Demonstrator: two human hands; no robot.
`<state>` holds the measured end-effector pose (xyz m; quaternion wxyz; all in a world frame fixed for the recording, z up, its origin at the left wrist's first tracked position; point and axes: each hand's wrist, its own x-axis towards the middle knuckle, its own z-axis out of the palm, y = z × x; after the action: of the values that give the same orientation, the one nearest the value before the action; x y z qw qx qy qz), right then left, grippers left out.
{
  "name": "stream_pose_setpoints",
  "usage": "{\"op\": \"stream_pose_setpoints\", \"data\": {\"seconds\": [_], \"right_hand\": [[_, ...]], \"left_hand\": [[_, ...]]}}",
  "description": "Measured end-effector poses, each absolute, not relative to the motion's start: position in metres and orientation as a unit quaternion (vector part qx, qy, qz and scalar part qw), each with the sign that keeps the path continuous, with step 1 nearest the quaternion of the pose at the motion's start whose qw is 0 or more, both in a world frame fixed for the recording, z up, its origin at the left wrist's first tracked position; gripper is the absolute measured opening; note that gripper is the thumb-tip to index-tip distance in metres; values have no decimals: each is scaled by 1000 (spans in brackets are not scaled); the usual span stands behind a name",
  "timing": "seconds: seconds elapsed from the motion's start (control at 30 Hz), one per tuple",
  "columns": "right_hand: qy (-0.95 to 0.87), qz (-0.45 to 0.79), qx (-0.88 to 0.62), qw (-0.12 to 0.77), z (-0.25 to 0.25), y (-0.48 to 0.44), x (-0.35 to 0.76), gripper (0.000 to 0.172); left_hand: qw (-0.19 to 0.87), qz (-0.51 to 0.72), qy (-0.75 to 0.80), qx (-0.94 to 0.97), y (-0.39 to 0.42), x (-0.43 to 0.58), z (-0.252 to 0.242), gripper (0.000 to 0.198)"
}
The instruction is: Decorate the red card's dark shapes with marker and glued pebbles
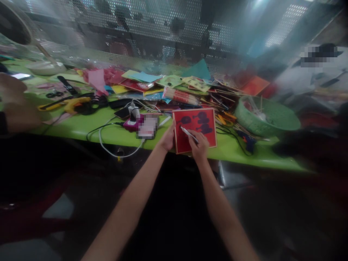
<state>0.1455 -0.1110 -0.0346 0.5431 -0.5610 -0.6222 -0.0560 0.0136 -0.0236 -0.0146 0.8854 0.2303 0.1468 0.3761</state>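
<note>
A square red panel (184, 142) with a pale thin border is held tilted up at the table's front edge. My left hand (168, 139) is closed on its left edge, with part of the fingers hidden behind it. In my right hand (200, 145) is a slim white pen (188, 133), gripped as for writing, with its tip at or very close to the red face. I cannot tell whether the tip touches. Several dark rounded shapes (203, 117) show on the panel's upper part. Just left of the panel lies a white marker-like stick (165, 121).
A magenta power strip (132, 123) with a white plug and cables sits left, by a blurred phone-like item (147, 126). A green basin (269, 116) and blue glue gun (247, 141) are right. Coloured papers (144, 77) pile behind. Another person's arm (16, 105) is far left.
</note>
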Motion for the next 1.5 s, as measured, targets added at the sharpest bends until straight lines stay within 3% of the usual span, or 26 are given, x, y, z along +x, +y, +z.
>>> {"op": "stream_pose_setpoints", "data": {"seconds": [0.93,1.5], "right_hand": [[-613,-69,-559,554,-36,-113,146,23],[-599,-59,-569,560,-35,-110,145,31]], "left_hand": [[874,390,158,242,-22,15,-18,54],[880,388,156,224,-18,15,-22,52]]}}
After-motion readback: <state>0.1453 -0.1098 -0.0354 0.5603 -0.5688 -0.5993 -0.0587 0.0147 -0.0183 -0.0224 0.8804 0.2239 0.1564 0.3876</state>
